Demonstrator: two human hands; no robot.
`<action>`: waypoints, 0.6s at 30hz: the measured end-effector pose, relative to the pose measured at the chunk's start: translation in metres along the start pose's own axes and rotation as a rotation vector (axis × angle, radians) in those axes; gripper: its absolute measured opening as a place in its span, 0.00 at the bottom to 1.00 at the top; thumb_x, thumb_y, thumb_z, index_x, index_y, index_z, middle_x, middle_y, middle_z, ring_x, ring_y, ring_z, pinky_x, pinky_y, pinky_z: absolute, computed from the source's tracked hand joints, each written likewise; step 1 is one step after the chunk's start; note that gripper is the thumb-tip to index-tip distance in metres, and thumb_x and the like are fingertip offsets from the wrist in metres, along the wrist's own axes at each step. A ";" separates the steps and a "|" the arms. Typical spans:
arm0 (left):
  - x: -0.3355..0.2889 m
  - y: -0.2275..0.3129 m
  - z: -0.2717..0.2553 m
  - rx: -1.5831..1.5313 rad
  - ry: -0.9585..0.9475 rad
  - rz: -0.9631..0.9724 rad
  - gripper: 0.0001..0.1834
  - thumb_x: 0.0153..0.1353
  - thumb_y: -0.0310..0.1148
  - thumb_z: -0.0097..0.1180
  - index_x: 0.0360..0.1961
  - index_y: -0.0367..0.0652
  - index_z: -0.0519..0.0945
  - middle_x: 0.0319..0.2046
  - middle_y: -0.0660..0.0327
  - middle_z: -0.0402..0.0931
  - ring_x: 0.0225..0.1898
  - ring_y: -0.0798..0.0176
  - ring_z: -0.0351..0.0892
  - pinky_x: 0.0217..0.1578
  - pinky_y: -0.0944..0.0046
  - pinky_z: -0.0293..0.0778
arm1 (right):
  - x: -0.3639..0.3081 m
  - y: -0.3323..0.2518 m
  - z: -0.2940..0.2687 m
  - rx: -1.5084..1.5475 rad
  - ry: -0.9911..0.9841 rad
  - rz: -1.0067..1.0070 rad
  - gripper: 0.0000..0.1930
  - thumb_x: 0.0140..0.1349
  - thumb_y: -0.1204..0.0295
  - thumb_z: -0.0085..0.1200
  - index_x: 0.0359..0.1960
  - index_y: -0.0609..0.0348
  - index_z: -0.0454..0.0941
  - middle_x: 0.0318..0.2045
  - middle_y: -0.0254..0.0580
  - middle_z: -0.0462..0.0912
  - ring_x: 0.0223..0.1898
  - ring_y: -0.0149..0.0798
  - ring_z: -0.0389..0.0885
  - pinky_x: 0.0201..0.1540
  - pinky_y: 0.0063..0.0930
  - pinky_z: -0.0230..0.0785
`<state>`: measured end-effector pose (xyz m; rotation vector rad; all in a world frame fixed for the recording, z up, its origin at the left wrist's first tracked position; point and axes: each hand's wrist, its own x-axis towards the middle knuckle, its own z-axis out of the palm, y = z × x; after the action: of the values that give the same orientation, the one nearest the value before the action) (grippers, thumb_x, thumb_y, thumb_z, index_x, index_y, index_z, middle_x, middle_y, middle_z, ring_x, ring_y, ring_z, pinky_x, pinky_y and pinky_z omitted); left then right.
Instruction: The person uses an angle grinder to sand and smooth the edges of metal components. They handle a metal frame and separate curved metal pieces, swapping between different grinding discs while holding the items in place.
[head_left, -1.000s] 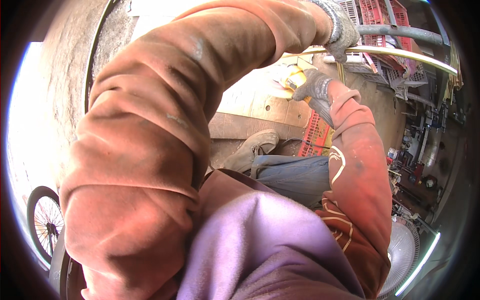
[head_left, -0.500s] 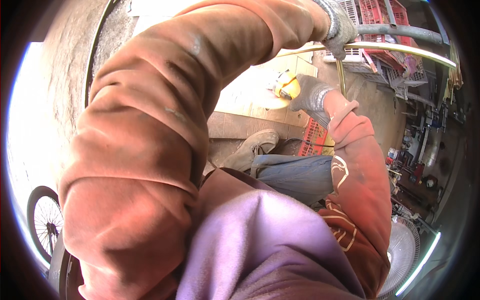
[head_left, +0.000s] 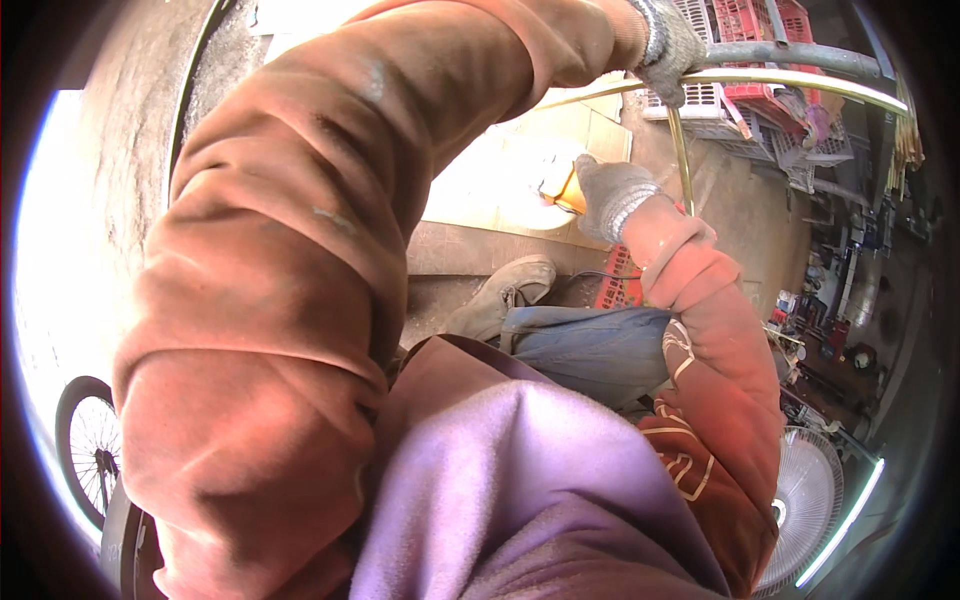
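Observation:
My left arm, in an orange sleeve, reaches across to the top right. My gloved left hand (head_left: 672, 50) is closed round a long gold-coloured metal bar (head_left: 800, 82) where it meets a second gold bar (head_left: 681, 150) that runs down toward me. Below it, my gloved right hand (head_left: 612, 198) grips a yellow power tool (head_left: 568, 190), apart from the bars. Glare washes out the tool's front end, and the glove hides its rear.
Flattened cardboard (head_left: 470, 247) lies on the floor past my shoe (head_left: 517, 280). Red and white plastic crates (head_left: 740, 100) stand behind a grey pipe (head_left: 800, 58) at top right. A red crate (head_left: 620, 280) sits near my knee. A fan (head_left: 805, 495) is at lower right, a spoked wheel (head_left: 90, 450) at left.
My right hand and the yellow power tool have shifted a little nearer to me. My left hand and the gold bar have moved slightly farther away and to the left.

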<state>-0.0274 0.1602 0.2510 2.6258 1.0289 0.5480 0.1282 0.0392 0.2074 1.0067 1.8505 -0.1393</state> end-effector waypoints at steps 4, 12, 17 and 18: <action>-0.002 0.000 -0.002 -0.043 -0.025 0.018 0.24 0.51 0.54 0.70 0.46 0.55 0.92 0.39 0.53 0.89 0.45 0.47 0.89 0.48 0.51 0.81 | 0.012 -0.005 0.001 -0.056 0.057 -0.029 0.34 0.60 0.62 0.66 0.65 0.64 0.70 0.47 0.58 0.89 0.50 0.55 0.90 0.54 0.47 0.81; -0.008 -0.004 0.000 -0.060 0.077 -0.030 0.26 0.49 0.55 0.72 0.46 0.52 0.91 0.40 0.51 0.89 0.45 0.45 0.89 0.47 0.50 0.83 | -0.004 0.003 0.010 -0.015 0.000 0.006 0.33 0.60 0.62 0.65 0.64 0.64 0.70 0.47 0.58 0.89 0.51 0.55 0.89 0.55 0.47 0.80; -0.007 -0.005 -0.004 -0.009 0.060 -0.042 0.25 0.50 0.55 0.73 0.44 0.52 0.91 0.39 0.50 0.89 0.44 0.44 0.89 0.46 0.50 0.83 | -0.015 -0.003 0.010 0.031 -0.004 0.021 0.35 0.59 0.60 0.66 0.65 0.65 0.69 0.47 0.59 0.89 0.51 0.56 0.89 0.55 0.46 0.80; -0.009 -0.004 -0.005 -0.008 0.050 -0.067 0.24 0.50 0.55 0.73 0.44 0.52 0.92 0.39 0.50 0.89 0.44 0.44 0.89 0.46 0.50 0.83 | -0.017 -0.007 0.008 0.047 -0.001 0.014 0.35 0.59 0.60 0.66 0.65 0.65 0.68 0.47 0.59 0.89 0.51 0.57 0.89 0.55 0.47 0.80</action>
<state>-0.0382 0.1576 0.2512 2.5725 1.1231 0.6038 0.1322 0.0210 0.2147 1.0521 1.8463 -0.1755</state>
